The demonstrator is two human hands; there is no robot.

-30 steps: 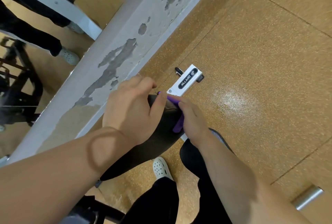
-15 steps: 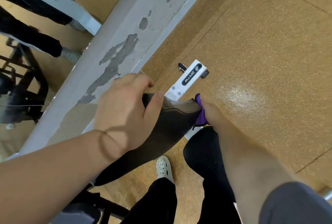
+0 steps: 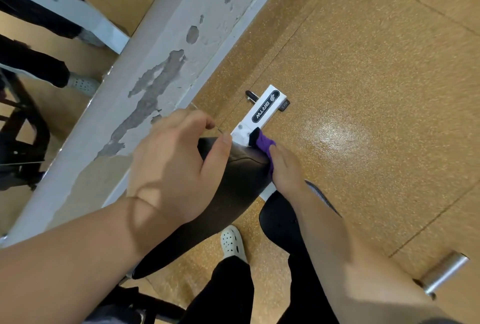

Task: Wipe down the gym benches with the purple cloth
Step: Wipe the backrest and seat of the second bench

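Bare forearms, no sleeves; black trousers [image 3: 228,290]; a white perforated clog [image 3: 233,243]; a thin hair tie [image 3: 145,201] circled the left wrist.

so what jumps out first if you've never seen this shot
Two bare arms fill the frame: the left hand grips a black bench pad at centre, while the right hand presses a purple cloth to its far end. Beyond lies a white BRTW-labelled frame on speckled orange floor.

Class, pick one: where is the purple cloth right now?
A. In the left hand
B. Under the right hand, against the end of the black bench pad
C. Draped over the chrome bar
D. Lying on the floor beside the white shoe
B: the purple cloth sits bunched under the right hand at the end of the black bench pad, while the left hand grips the pad.
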